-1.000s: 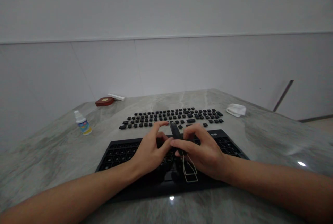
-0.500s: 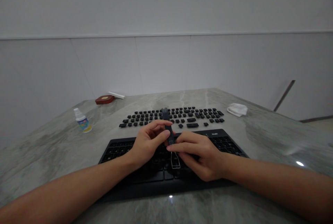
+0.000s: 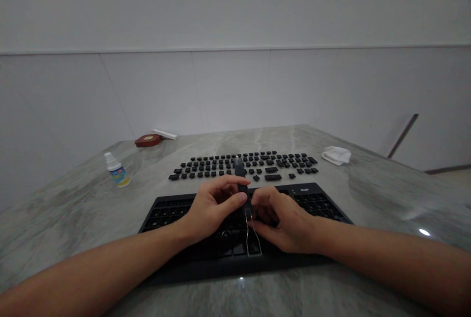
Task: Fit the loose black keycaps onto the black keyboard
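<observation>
My left hand point(image 3: 217, 204) pinches the dark body of a keycap puller point(image 3: 242, 179) between thumb and fingers. Clear bristles show at the puller's far end, and a thin wire loop sticks out of its near end. Close against its right side is my right hand point(image 3: 283, 216), fingers curled, the index fingertip at the body and the thumb by the base of the wires. Beneath both hands lies a black keyboard point(image 3: 206, 270), many of its key places bare, with some large keys in place along the near row. My hands hide its middle.
Rows of loose black keycaps point(image 3: 272, 177) lie beyond the keyboard on the marbled table point(image 3: 386, 204). A white spray bottle point(image 3: 118, 172) stands at left. Farther back are a dark red case point(image 3: 148, 141) and a white bar point(image 3: 165, 134). A folded white cloth point(image 3: 336, 155) sits at right.
The wire loop now reaches farther out of the puller, toward me. The puller has shifted slightly right and nearer. My right index finger has drawn back from its top to its side.
</observation>
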The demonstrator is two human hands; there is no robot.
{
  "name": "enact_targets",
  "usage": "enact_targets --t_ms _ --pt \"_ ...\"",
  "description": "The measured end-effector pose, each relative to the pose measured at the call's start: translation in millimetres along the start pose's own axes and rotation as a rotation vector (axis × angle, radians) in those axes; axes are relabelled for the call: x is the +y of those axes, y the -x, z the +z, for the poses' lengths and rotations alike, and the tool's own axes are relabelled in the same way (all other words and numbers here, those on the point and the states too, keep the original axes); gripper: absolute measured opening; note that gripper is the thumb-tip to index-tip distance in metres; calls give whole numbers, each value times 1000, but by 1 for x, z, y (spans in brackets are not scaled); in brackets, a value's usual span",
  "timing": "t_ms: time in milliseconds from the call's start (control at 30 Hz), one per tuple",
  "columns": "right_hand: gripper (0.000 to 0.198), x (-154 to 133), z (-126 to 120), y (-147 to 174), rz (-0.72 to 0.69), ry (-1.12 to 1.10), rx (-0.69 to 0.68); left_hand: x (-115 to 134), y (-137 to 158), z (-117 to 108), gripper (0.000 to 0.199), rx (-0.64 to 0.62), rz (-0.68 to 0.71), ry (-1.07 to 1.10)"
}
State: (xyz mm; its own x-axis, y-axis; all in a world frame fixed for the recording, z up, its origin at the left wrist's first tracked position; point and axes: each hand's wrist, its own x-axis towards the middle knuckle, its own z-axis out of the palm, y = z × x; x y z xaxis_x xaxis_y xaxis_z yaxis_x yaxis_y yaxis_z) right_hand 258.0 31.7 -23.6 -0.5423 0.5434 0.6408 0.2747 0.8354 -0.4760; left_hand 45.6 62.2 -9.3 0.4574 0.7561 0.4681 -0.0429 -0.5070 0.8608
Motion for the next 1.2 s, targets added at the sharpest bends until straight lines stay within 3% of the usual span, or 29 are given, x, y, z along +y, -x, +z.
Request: enact_targets --t_ms 167,400,567,800,933,1033,1200 --pt "19 1 -1 -3 132 1 -58 2 5 1 27 -51 21 -41" --pt "18 2 -1 -8 -62 70 -105 10 6 0 24 -222 236 -180" --pt "17 -1 -1 -7 -156 136 -5 12 6 1 23 -248 218 -174" --pt "26 -2 -1 -5 -189 161 21 10 5 0 24 -207 132 -162" --pt "17 -4 -4 -5 -106 45 6 8 5 2 25 -223 36 -30" --pt "3 -3 -4 -4 57 -57 -47 4 4 4 28 -267 -32 155" --pt "27 -2 -5 -8 382 -380 -77 -2 4 4 39 -292 -85 308"
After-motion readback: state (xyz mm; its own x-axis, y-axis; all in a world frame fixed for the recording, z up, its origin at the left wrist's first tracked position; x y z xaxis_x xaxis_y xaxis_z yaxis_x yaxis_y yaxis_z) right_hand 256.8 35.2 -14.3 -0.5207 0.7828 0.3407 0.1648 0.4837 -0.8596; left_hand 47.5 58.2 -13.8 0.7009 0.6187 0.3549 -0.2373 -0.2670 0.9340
